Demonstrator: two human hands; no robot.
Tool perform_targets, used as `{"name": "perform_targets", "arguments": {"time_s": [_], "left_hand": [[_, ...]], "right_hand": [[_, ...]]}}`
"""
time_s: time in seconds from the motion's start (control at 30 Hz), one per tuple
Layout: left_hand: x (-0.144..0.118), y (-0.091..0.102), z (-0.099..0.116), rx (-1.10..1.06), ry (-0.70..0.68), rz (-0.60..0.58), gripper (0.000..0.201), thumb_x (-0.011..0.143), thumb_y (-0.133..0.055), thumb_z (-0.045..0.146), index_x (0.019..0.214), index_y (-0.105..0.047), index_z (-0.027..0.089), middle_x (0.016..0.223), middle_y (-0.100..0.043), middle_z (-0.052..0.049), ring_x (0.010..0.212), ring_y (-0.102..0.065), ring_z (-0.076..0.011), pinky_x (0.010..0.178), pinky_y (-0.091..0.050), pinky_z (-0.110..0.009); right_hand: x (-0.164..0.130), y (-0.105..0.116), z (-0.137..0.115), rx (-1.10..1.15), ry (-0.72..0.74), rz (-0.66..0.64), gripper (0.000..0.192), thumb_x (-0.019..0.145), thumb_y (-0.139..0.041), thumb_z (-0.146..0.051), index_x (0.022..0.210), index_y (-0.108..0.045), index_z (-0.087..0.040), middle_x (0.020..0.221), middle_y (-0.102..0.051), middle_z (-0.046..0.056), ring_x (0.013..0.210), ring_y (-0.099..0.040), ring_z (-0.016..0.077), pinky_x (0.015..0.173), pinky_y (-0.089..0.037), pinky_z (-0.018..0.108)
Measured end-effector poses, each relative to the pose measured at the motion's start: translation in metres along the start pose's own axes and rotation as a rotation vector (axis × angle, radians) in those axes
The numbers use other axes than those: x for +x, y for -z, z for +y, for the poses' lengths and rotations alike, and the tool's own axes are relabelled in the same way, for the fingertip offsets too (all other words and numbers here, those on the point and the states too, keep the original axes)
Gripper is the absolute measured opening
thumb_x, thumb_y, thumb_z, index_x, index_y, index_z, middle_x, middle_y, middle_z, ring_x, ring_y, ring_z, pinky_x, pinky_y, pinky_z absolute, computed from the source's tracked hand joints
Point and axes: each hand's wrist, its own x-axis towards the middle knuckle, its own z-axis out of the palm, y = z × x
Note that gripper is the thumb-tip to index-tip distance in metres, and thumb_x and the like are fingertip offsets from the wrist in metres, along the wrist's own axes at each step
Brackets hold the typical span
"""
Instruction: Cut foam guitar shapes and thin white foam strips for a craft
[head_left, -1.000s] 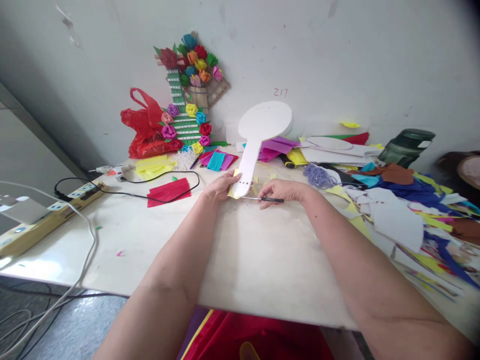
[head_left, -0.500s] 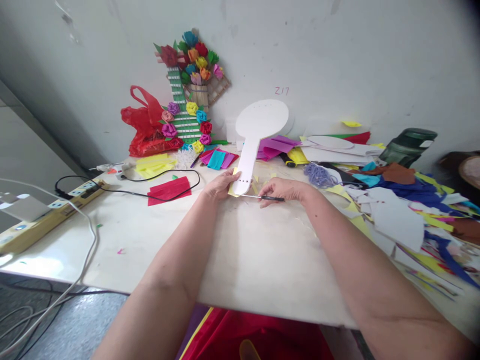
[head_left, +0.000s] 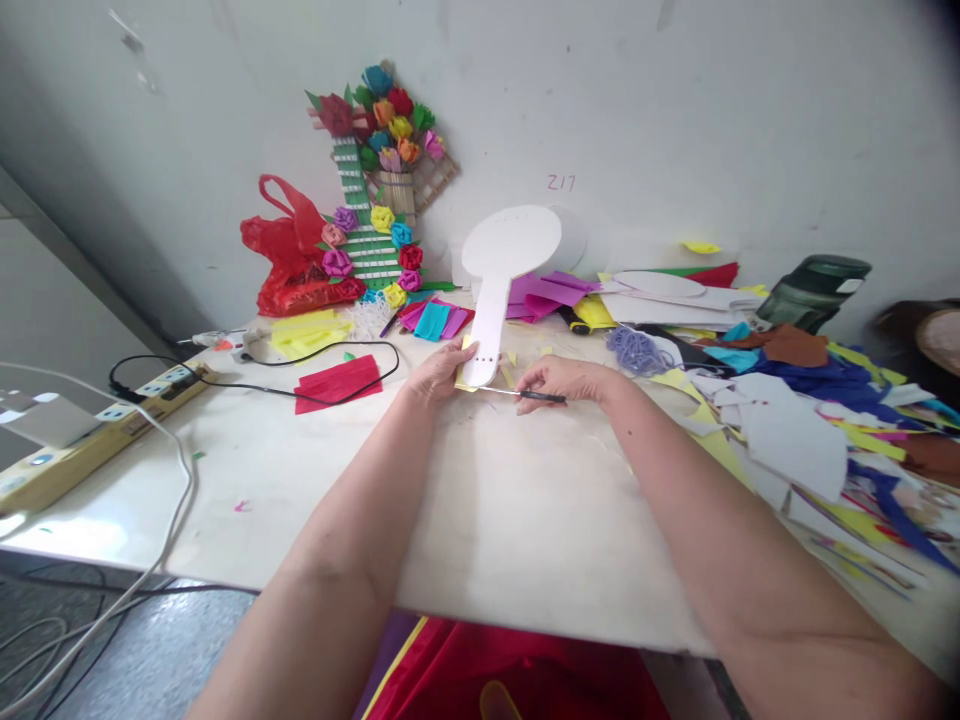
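My left hand [head_left: 444,370] is closed on the lower end of a white paddle-shaped cutout [head_left: 491,310] together with a bit of yellow paper [head_left: 466,345] at its edge. The cutout has a wide oval head at the top and a row of small dark holes near its bottom. Closed around the black handle of thin scissors [head_left: 541,397], seen nearly edge-on, is my right hand [head_left: 553,383]. Their slim metal blades point left and lie along the cutout's bottom end, at the yellow paper.
Red paper [head_left: 337,384] and a black cable lie left, near a yellow power strip [head_left: 105,425]. A flower-decorated guitar model [head_left: 367,240] and red plastic bag [head_left: 289,255] stand by the wall. Paper scraps [head_left: 795,430], purple yarn [head_left: 637,350] and a dark green bottle [head_left: 814,295] are right.
The white cutout's oval head has tilted slightly to the left and down. Both hands have barely moved, and the scissors stay at the cutout's lower end.
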Motion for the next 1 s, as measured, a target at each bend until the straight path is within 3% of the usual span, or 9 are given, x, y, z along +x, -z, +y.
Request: {"name": "perform_targets", "arguments": {"time_s": [1.0], "left_hand": [[-0.0003,-0.0061,0.0011,-0.03,0.021,0.073,0.026,0.083,-0.044,0.007,0.107,-0.055,0.007,0.083,-0.069,-0.014,0.078,-0.067,-0.0214,0.078,-0.052,-0.036]], "right_hand": [[-0.0002,0.0001,-0.0021,-0.078,-0.028,0.049,0.045,0.052,-0.07,-0.055,0.074,-0.066,-0.016,0.054,-0.047,-0.004,0.05,-0.036,0.0064,0.048,-0.026,0.022]]}}
